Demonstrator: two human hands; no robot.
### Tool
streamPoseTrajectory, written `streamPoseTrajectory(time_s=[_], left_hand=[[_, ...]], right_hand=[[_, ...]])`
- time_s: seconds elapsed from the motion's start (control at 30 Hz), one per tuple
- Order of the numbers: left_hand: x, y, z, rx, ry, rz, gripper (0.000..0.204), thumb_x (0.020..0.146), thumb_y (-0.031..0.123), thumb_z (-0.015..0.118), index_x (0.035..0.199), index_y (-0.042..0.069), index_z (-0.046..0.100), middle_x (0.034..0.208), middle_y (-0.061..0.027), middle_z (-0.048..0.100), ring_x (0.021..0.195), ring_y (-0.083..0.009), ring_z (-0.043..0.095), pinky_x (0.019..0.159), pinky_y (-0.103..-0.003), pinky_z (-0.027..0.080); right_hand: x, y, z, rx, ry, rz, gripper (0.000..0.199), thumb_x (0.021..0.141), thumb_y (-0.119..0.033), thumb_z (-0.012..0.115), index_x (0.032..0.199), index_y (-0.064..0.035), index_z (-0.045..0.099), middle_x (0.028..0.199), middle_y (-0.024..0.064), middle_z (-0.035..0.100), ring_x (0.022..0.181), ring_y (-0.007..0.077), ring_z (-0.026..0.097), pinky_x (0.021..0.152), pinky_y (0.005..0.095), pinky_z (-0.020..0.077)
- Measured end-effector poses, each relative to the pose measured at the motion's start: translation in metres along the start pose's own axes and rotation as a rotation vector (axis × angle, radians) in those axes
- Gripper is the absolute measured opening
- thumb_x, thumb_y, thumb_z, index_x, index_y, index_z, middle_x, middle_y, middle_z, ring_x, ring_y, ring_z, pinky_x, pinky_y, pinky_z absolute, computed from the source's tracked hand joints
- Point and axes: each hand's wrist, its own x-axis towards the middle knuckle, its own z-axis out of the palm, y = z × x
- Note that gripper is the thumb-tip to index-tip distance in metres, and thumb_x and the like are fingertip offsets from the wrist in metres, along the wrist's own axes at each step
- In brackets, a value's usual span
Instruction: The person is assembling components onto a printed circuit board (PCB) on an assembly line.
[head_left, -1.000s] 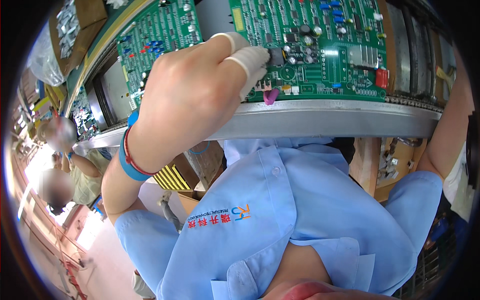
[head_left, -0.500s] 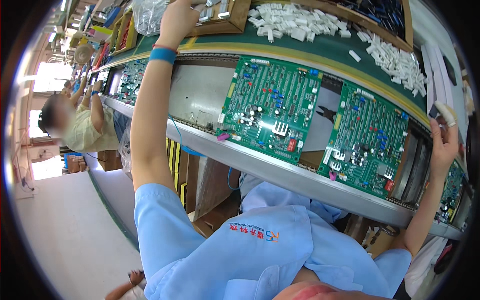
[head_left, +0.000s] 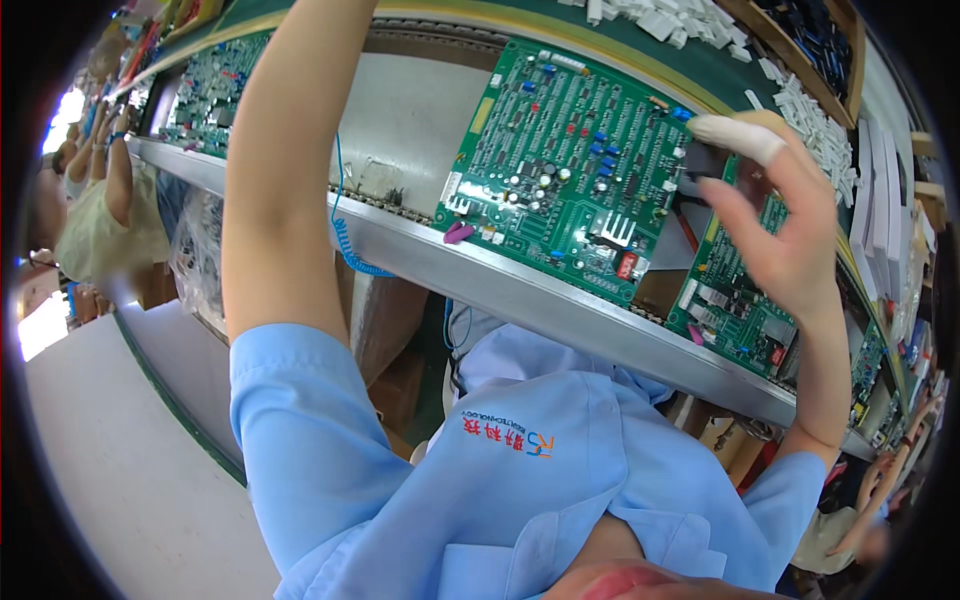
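Observation:
My right hand (head_left: 785,225) reaches over the gap between two green circuit boards, its fingers at the right upper edge of the nearer-to-middle circuit board (head_left: 560,170). Pale finger cots cover its fingertips. A small dark part (head_left: 706,162) shows between thumb and fingers; its exact kind I cannot make out. Partly behind this hand lies the second circuit board (head_left: 735,290). Both boards carry blue, red and white components and pale heat sinks. My left forearm (head_left: 290,170) stretches up past the top edge, so the left hand is out of sight.
A metal conveyor rail (head_left: 480,270) runs along the front of the boards. Behind them lie loose white connectors (head_left: 815,130) and a wooden box (head_left: 845,60) of dark parts. A blue coiled cord (head_left: 345,250) hangs at the rail. Another person (head_left: 105,220) works at far left.
My right hand has come from the far right to the middle board, bringing the small dark part. The left hand has gone out at the top. The view has shifted.

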Motion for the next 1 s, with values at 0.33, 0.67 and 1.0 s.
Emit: streamPoseTrajectory(time_s=[0.33,0.67,1.0], left_hand=[[-0.152,0.064,-0.110,-0.676,0.082,-0.141,0.026,0.086,0.011,0.059,0.105,-0.004,0.068,0.084,-0.0127,0.069,0.075,-0.0173,0.065,0.069,-0.030,0.052],[-0.213,0.059,-0.107,-0.928,0.005,-0.257,0.019,0.088,0.002,0.063,0.106,-0.005,0.065,0.096,-0.0093,0.069,0.089,-0.0129,0.066,0.078,-0.025,0.053],[-0.231,0.073,-0.106,-1.161,-0.258,-0.292,0.017,0.088,-0.006,0.061,0.105,-0.005,0.066,0.098,-0.0082,0.070,0.094,-0.0136,0.067,0.084,-0.025,0.053]], right_hand=[[0.040,-0.039,0.105,-0.235,-0.275,-0.240,0.031,0.073,-0.008,0.075,0.103,-0.0092,0.066,0.096,0.0041,0.063,0.072,0.0251,0.063,0.055,0.0353,0.0493],[0.043,-0.048,0.113,-0.380,-0.369,-0.163,0.026,0.076,-0.009,0.074,0.101,-0.0080,0.067,0.092,0.0044,0.061,0.069,0.0259,0.063,0.055,0.0374,0.0487],[0.043,-0.057,0.100,-0.484,-0.364,-0.156,0.026,0.076,-0.014,0.073,0.100,-0.0059,0.067,0.091,0.0084,0.062,0.075,0.0270,0.064,0.058,0.0385,0.0505]])
